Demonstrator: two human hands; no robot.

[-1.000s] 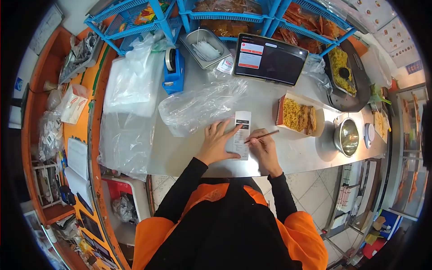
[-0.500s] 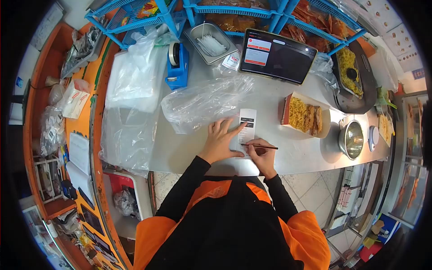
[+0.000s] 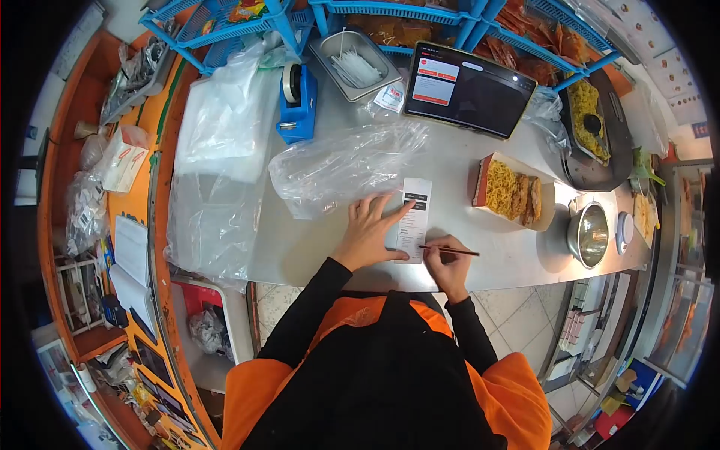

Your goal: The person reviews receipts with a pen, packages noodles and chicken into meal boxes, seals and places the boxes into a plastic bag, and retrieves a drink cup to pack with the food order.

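A narrow printed paper slip (image 3: 412, 232) lies flat on the metal table (image 3: 330, 262). My left hand (image 3: 370, 234) rests on the table with its fingers spread, the index fingertip and thumb touching the slip. At the slip's lower right edge, my right hand (image 3: 448, 268) pinches a thin dark pen (image 3: 459, 251), whose tip is at the paper. A crumpled clear plastic bag (image 3: 337, 169) lies just beyond the left hand. To the right of the slip stands an open box of noodles and sliced meat (image 3: 514, 191).
At the back are a blue tape dispenser (image 3: 298, 105), a metal tray (image 3: 356, 67) and a tablet (image 3: 470, 90) below blue baskets (image 3: 405, 9). Clear bags (image 3: 221, 142) cover the left side. A metal bowl (image 3: 588, 235) sits at the right, near a black noodle tray (image 3: 600, 142).
Since half a second ago, my right hand and the pen have shifted slightly right on the slip. My left hand stays spread on the paper. The view has shifted a little.
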